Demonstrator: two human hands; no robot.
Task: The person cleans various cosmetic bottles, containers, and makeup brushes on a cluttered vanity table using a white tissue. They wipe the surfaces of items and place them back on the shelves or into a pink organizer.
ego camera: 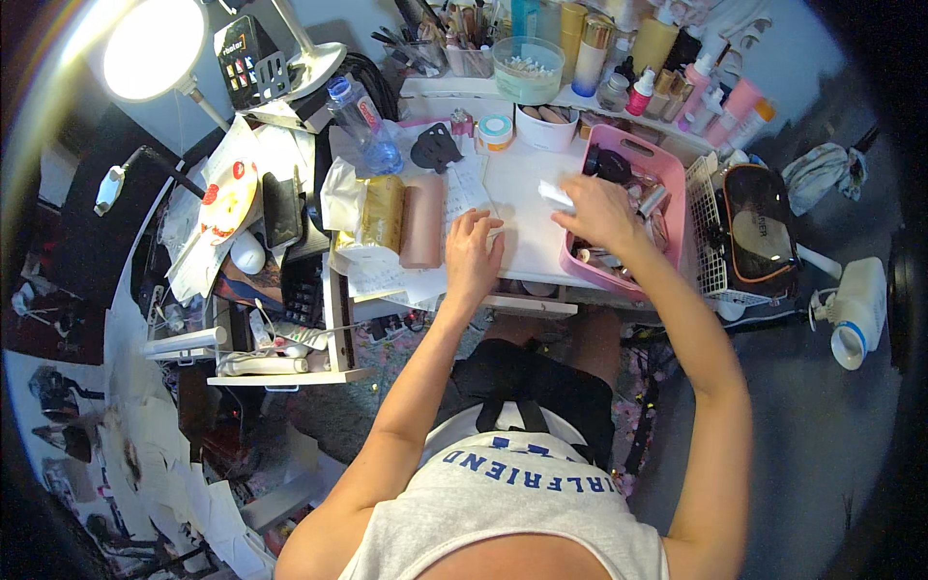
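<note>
My right hand (596, 210) reaches over the left side of a pink plastic basket (676, 217), its fingers closed on a crumpled white tissue (554, 194). Cosmetics and small tubes fill the basket, and a dark round item (607, 164) lies at its far end. My left hand (473, 246) rests on the white desk edge (533, 254) with its fingers loosely bent and apart; nothing shows in it. Just left of it lie a dusty-pink cylinder (422, 222) and a yellow pack of tissues (380, 214) on printed papers.
A blue water bottle (370, 130), a black flat piece (435, 147), a white jar with teal lid (495, 130) and a white bowl (547, 130) stand farther back. A white wire basket (707, 225) with a black case (757, 225) is at right. An open drawer (290, 378) juts out at left.
</note>
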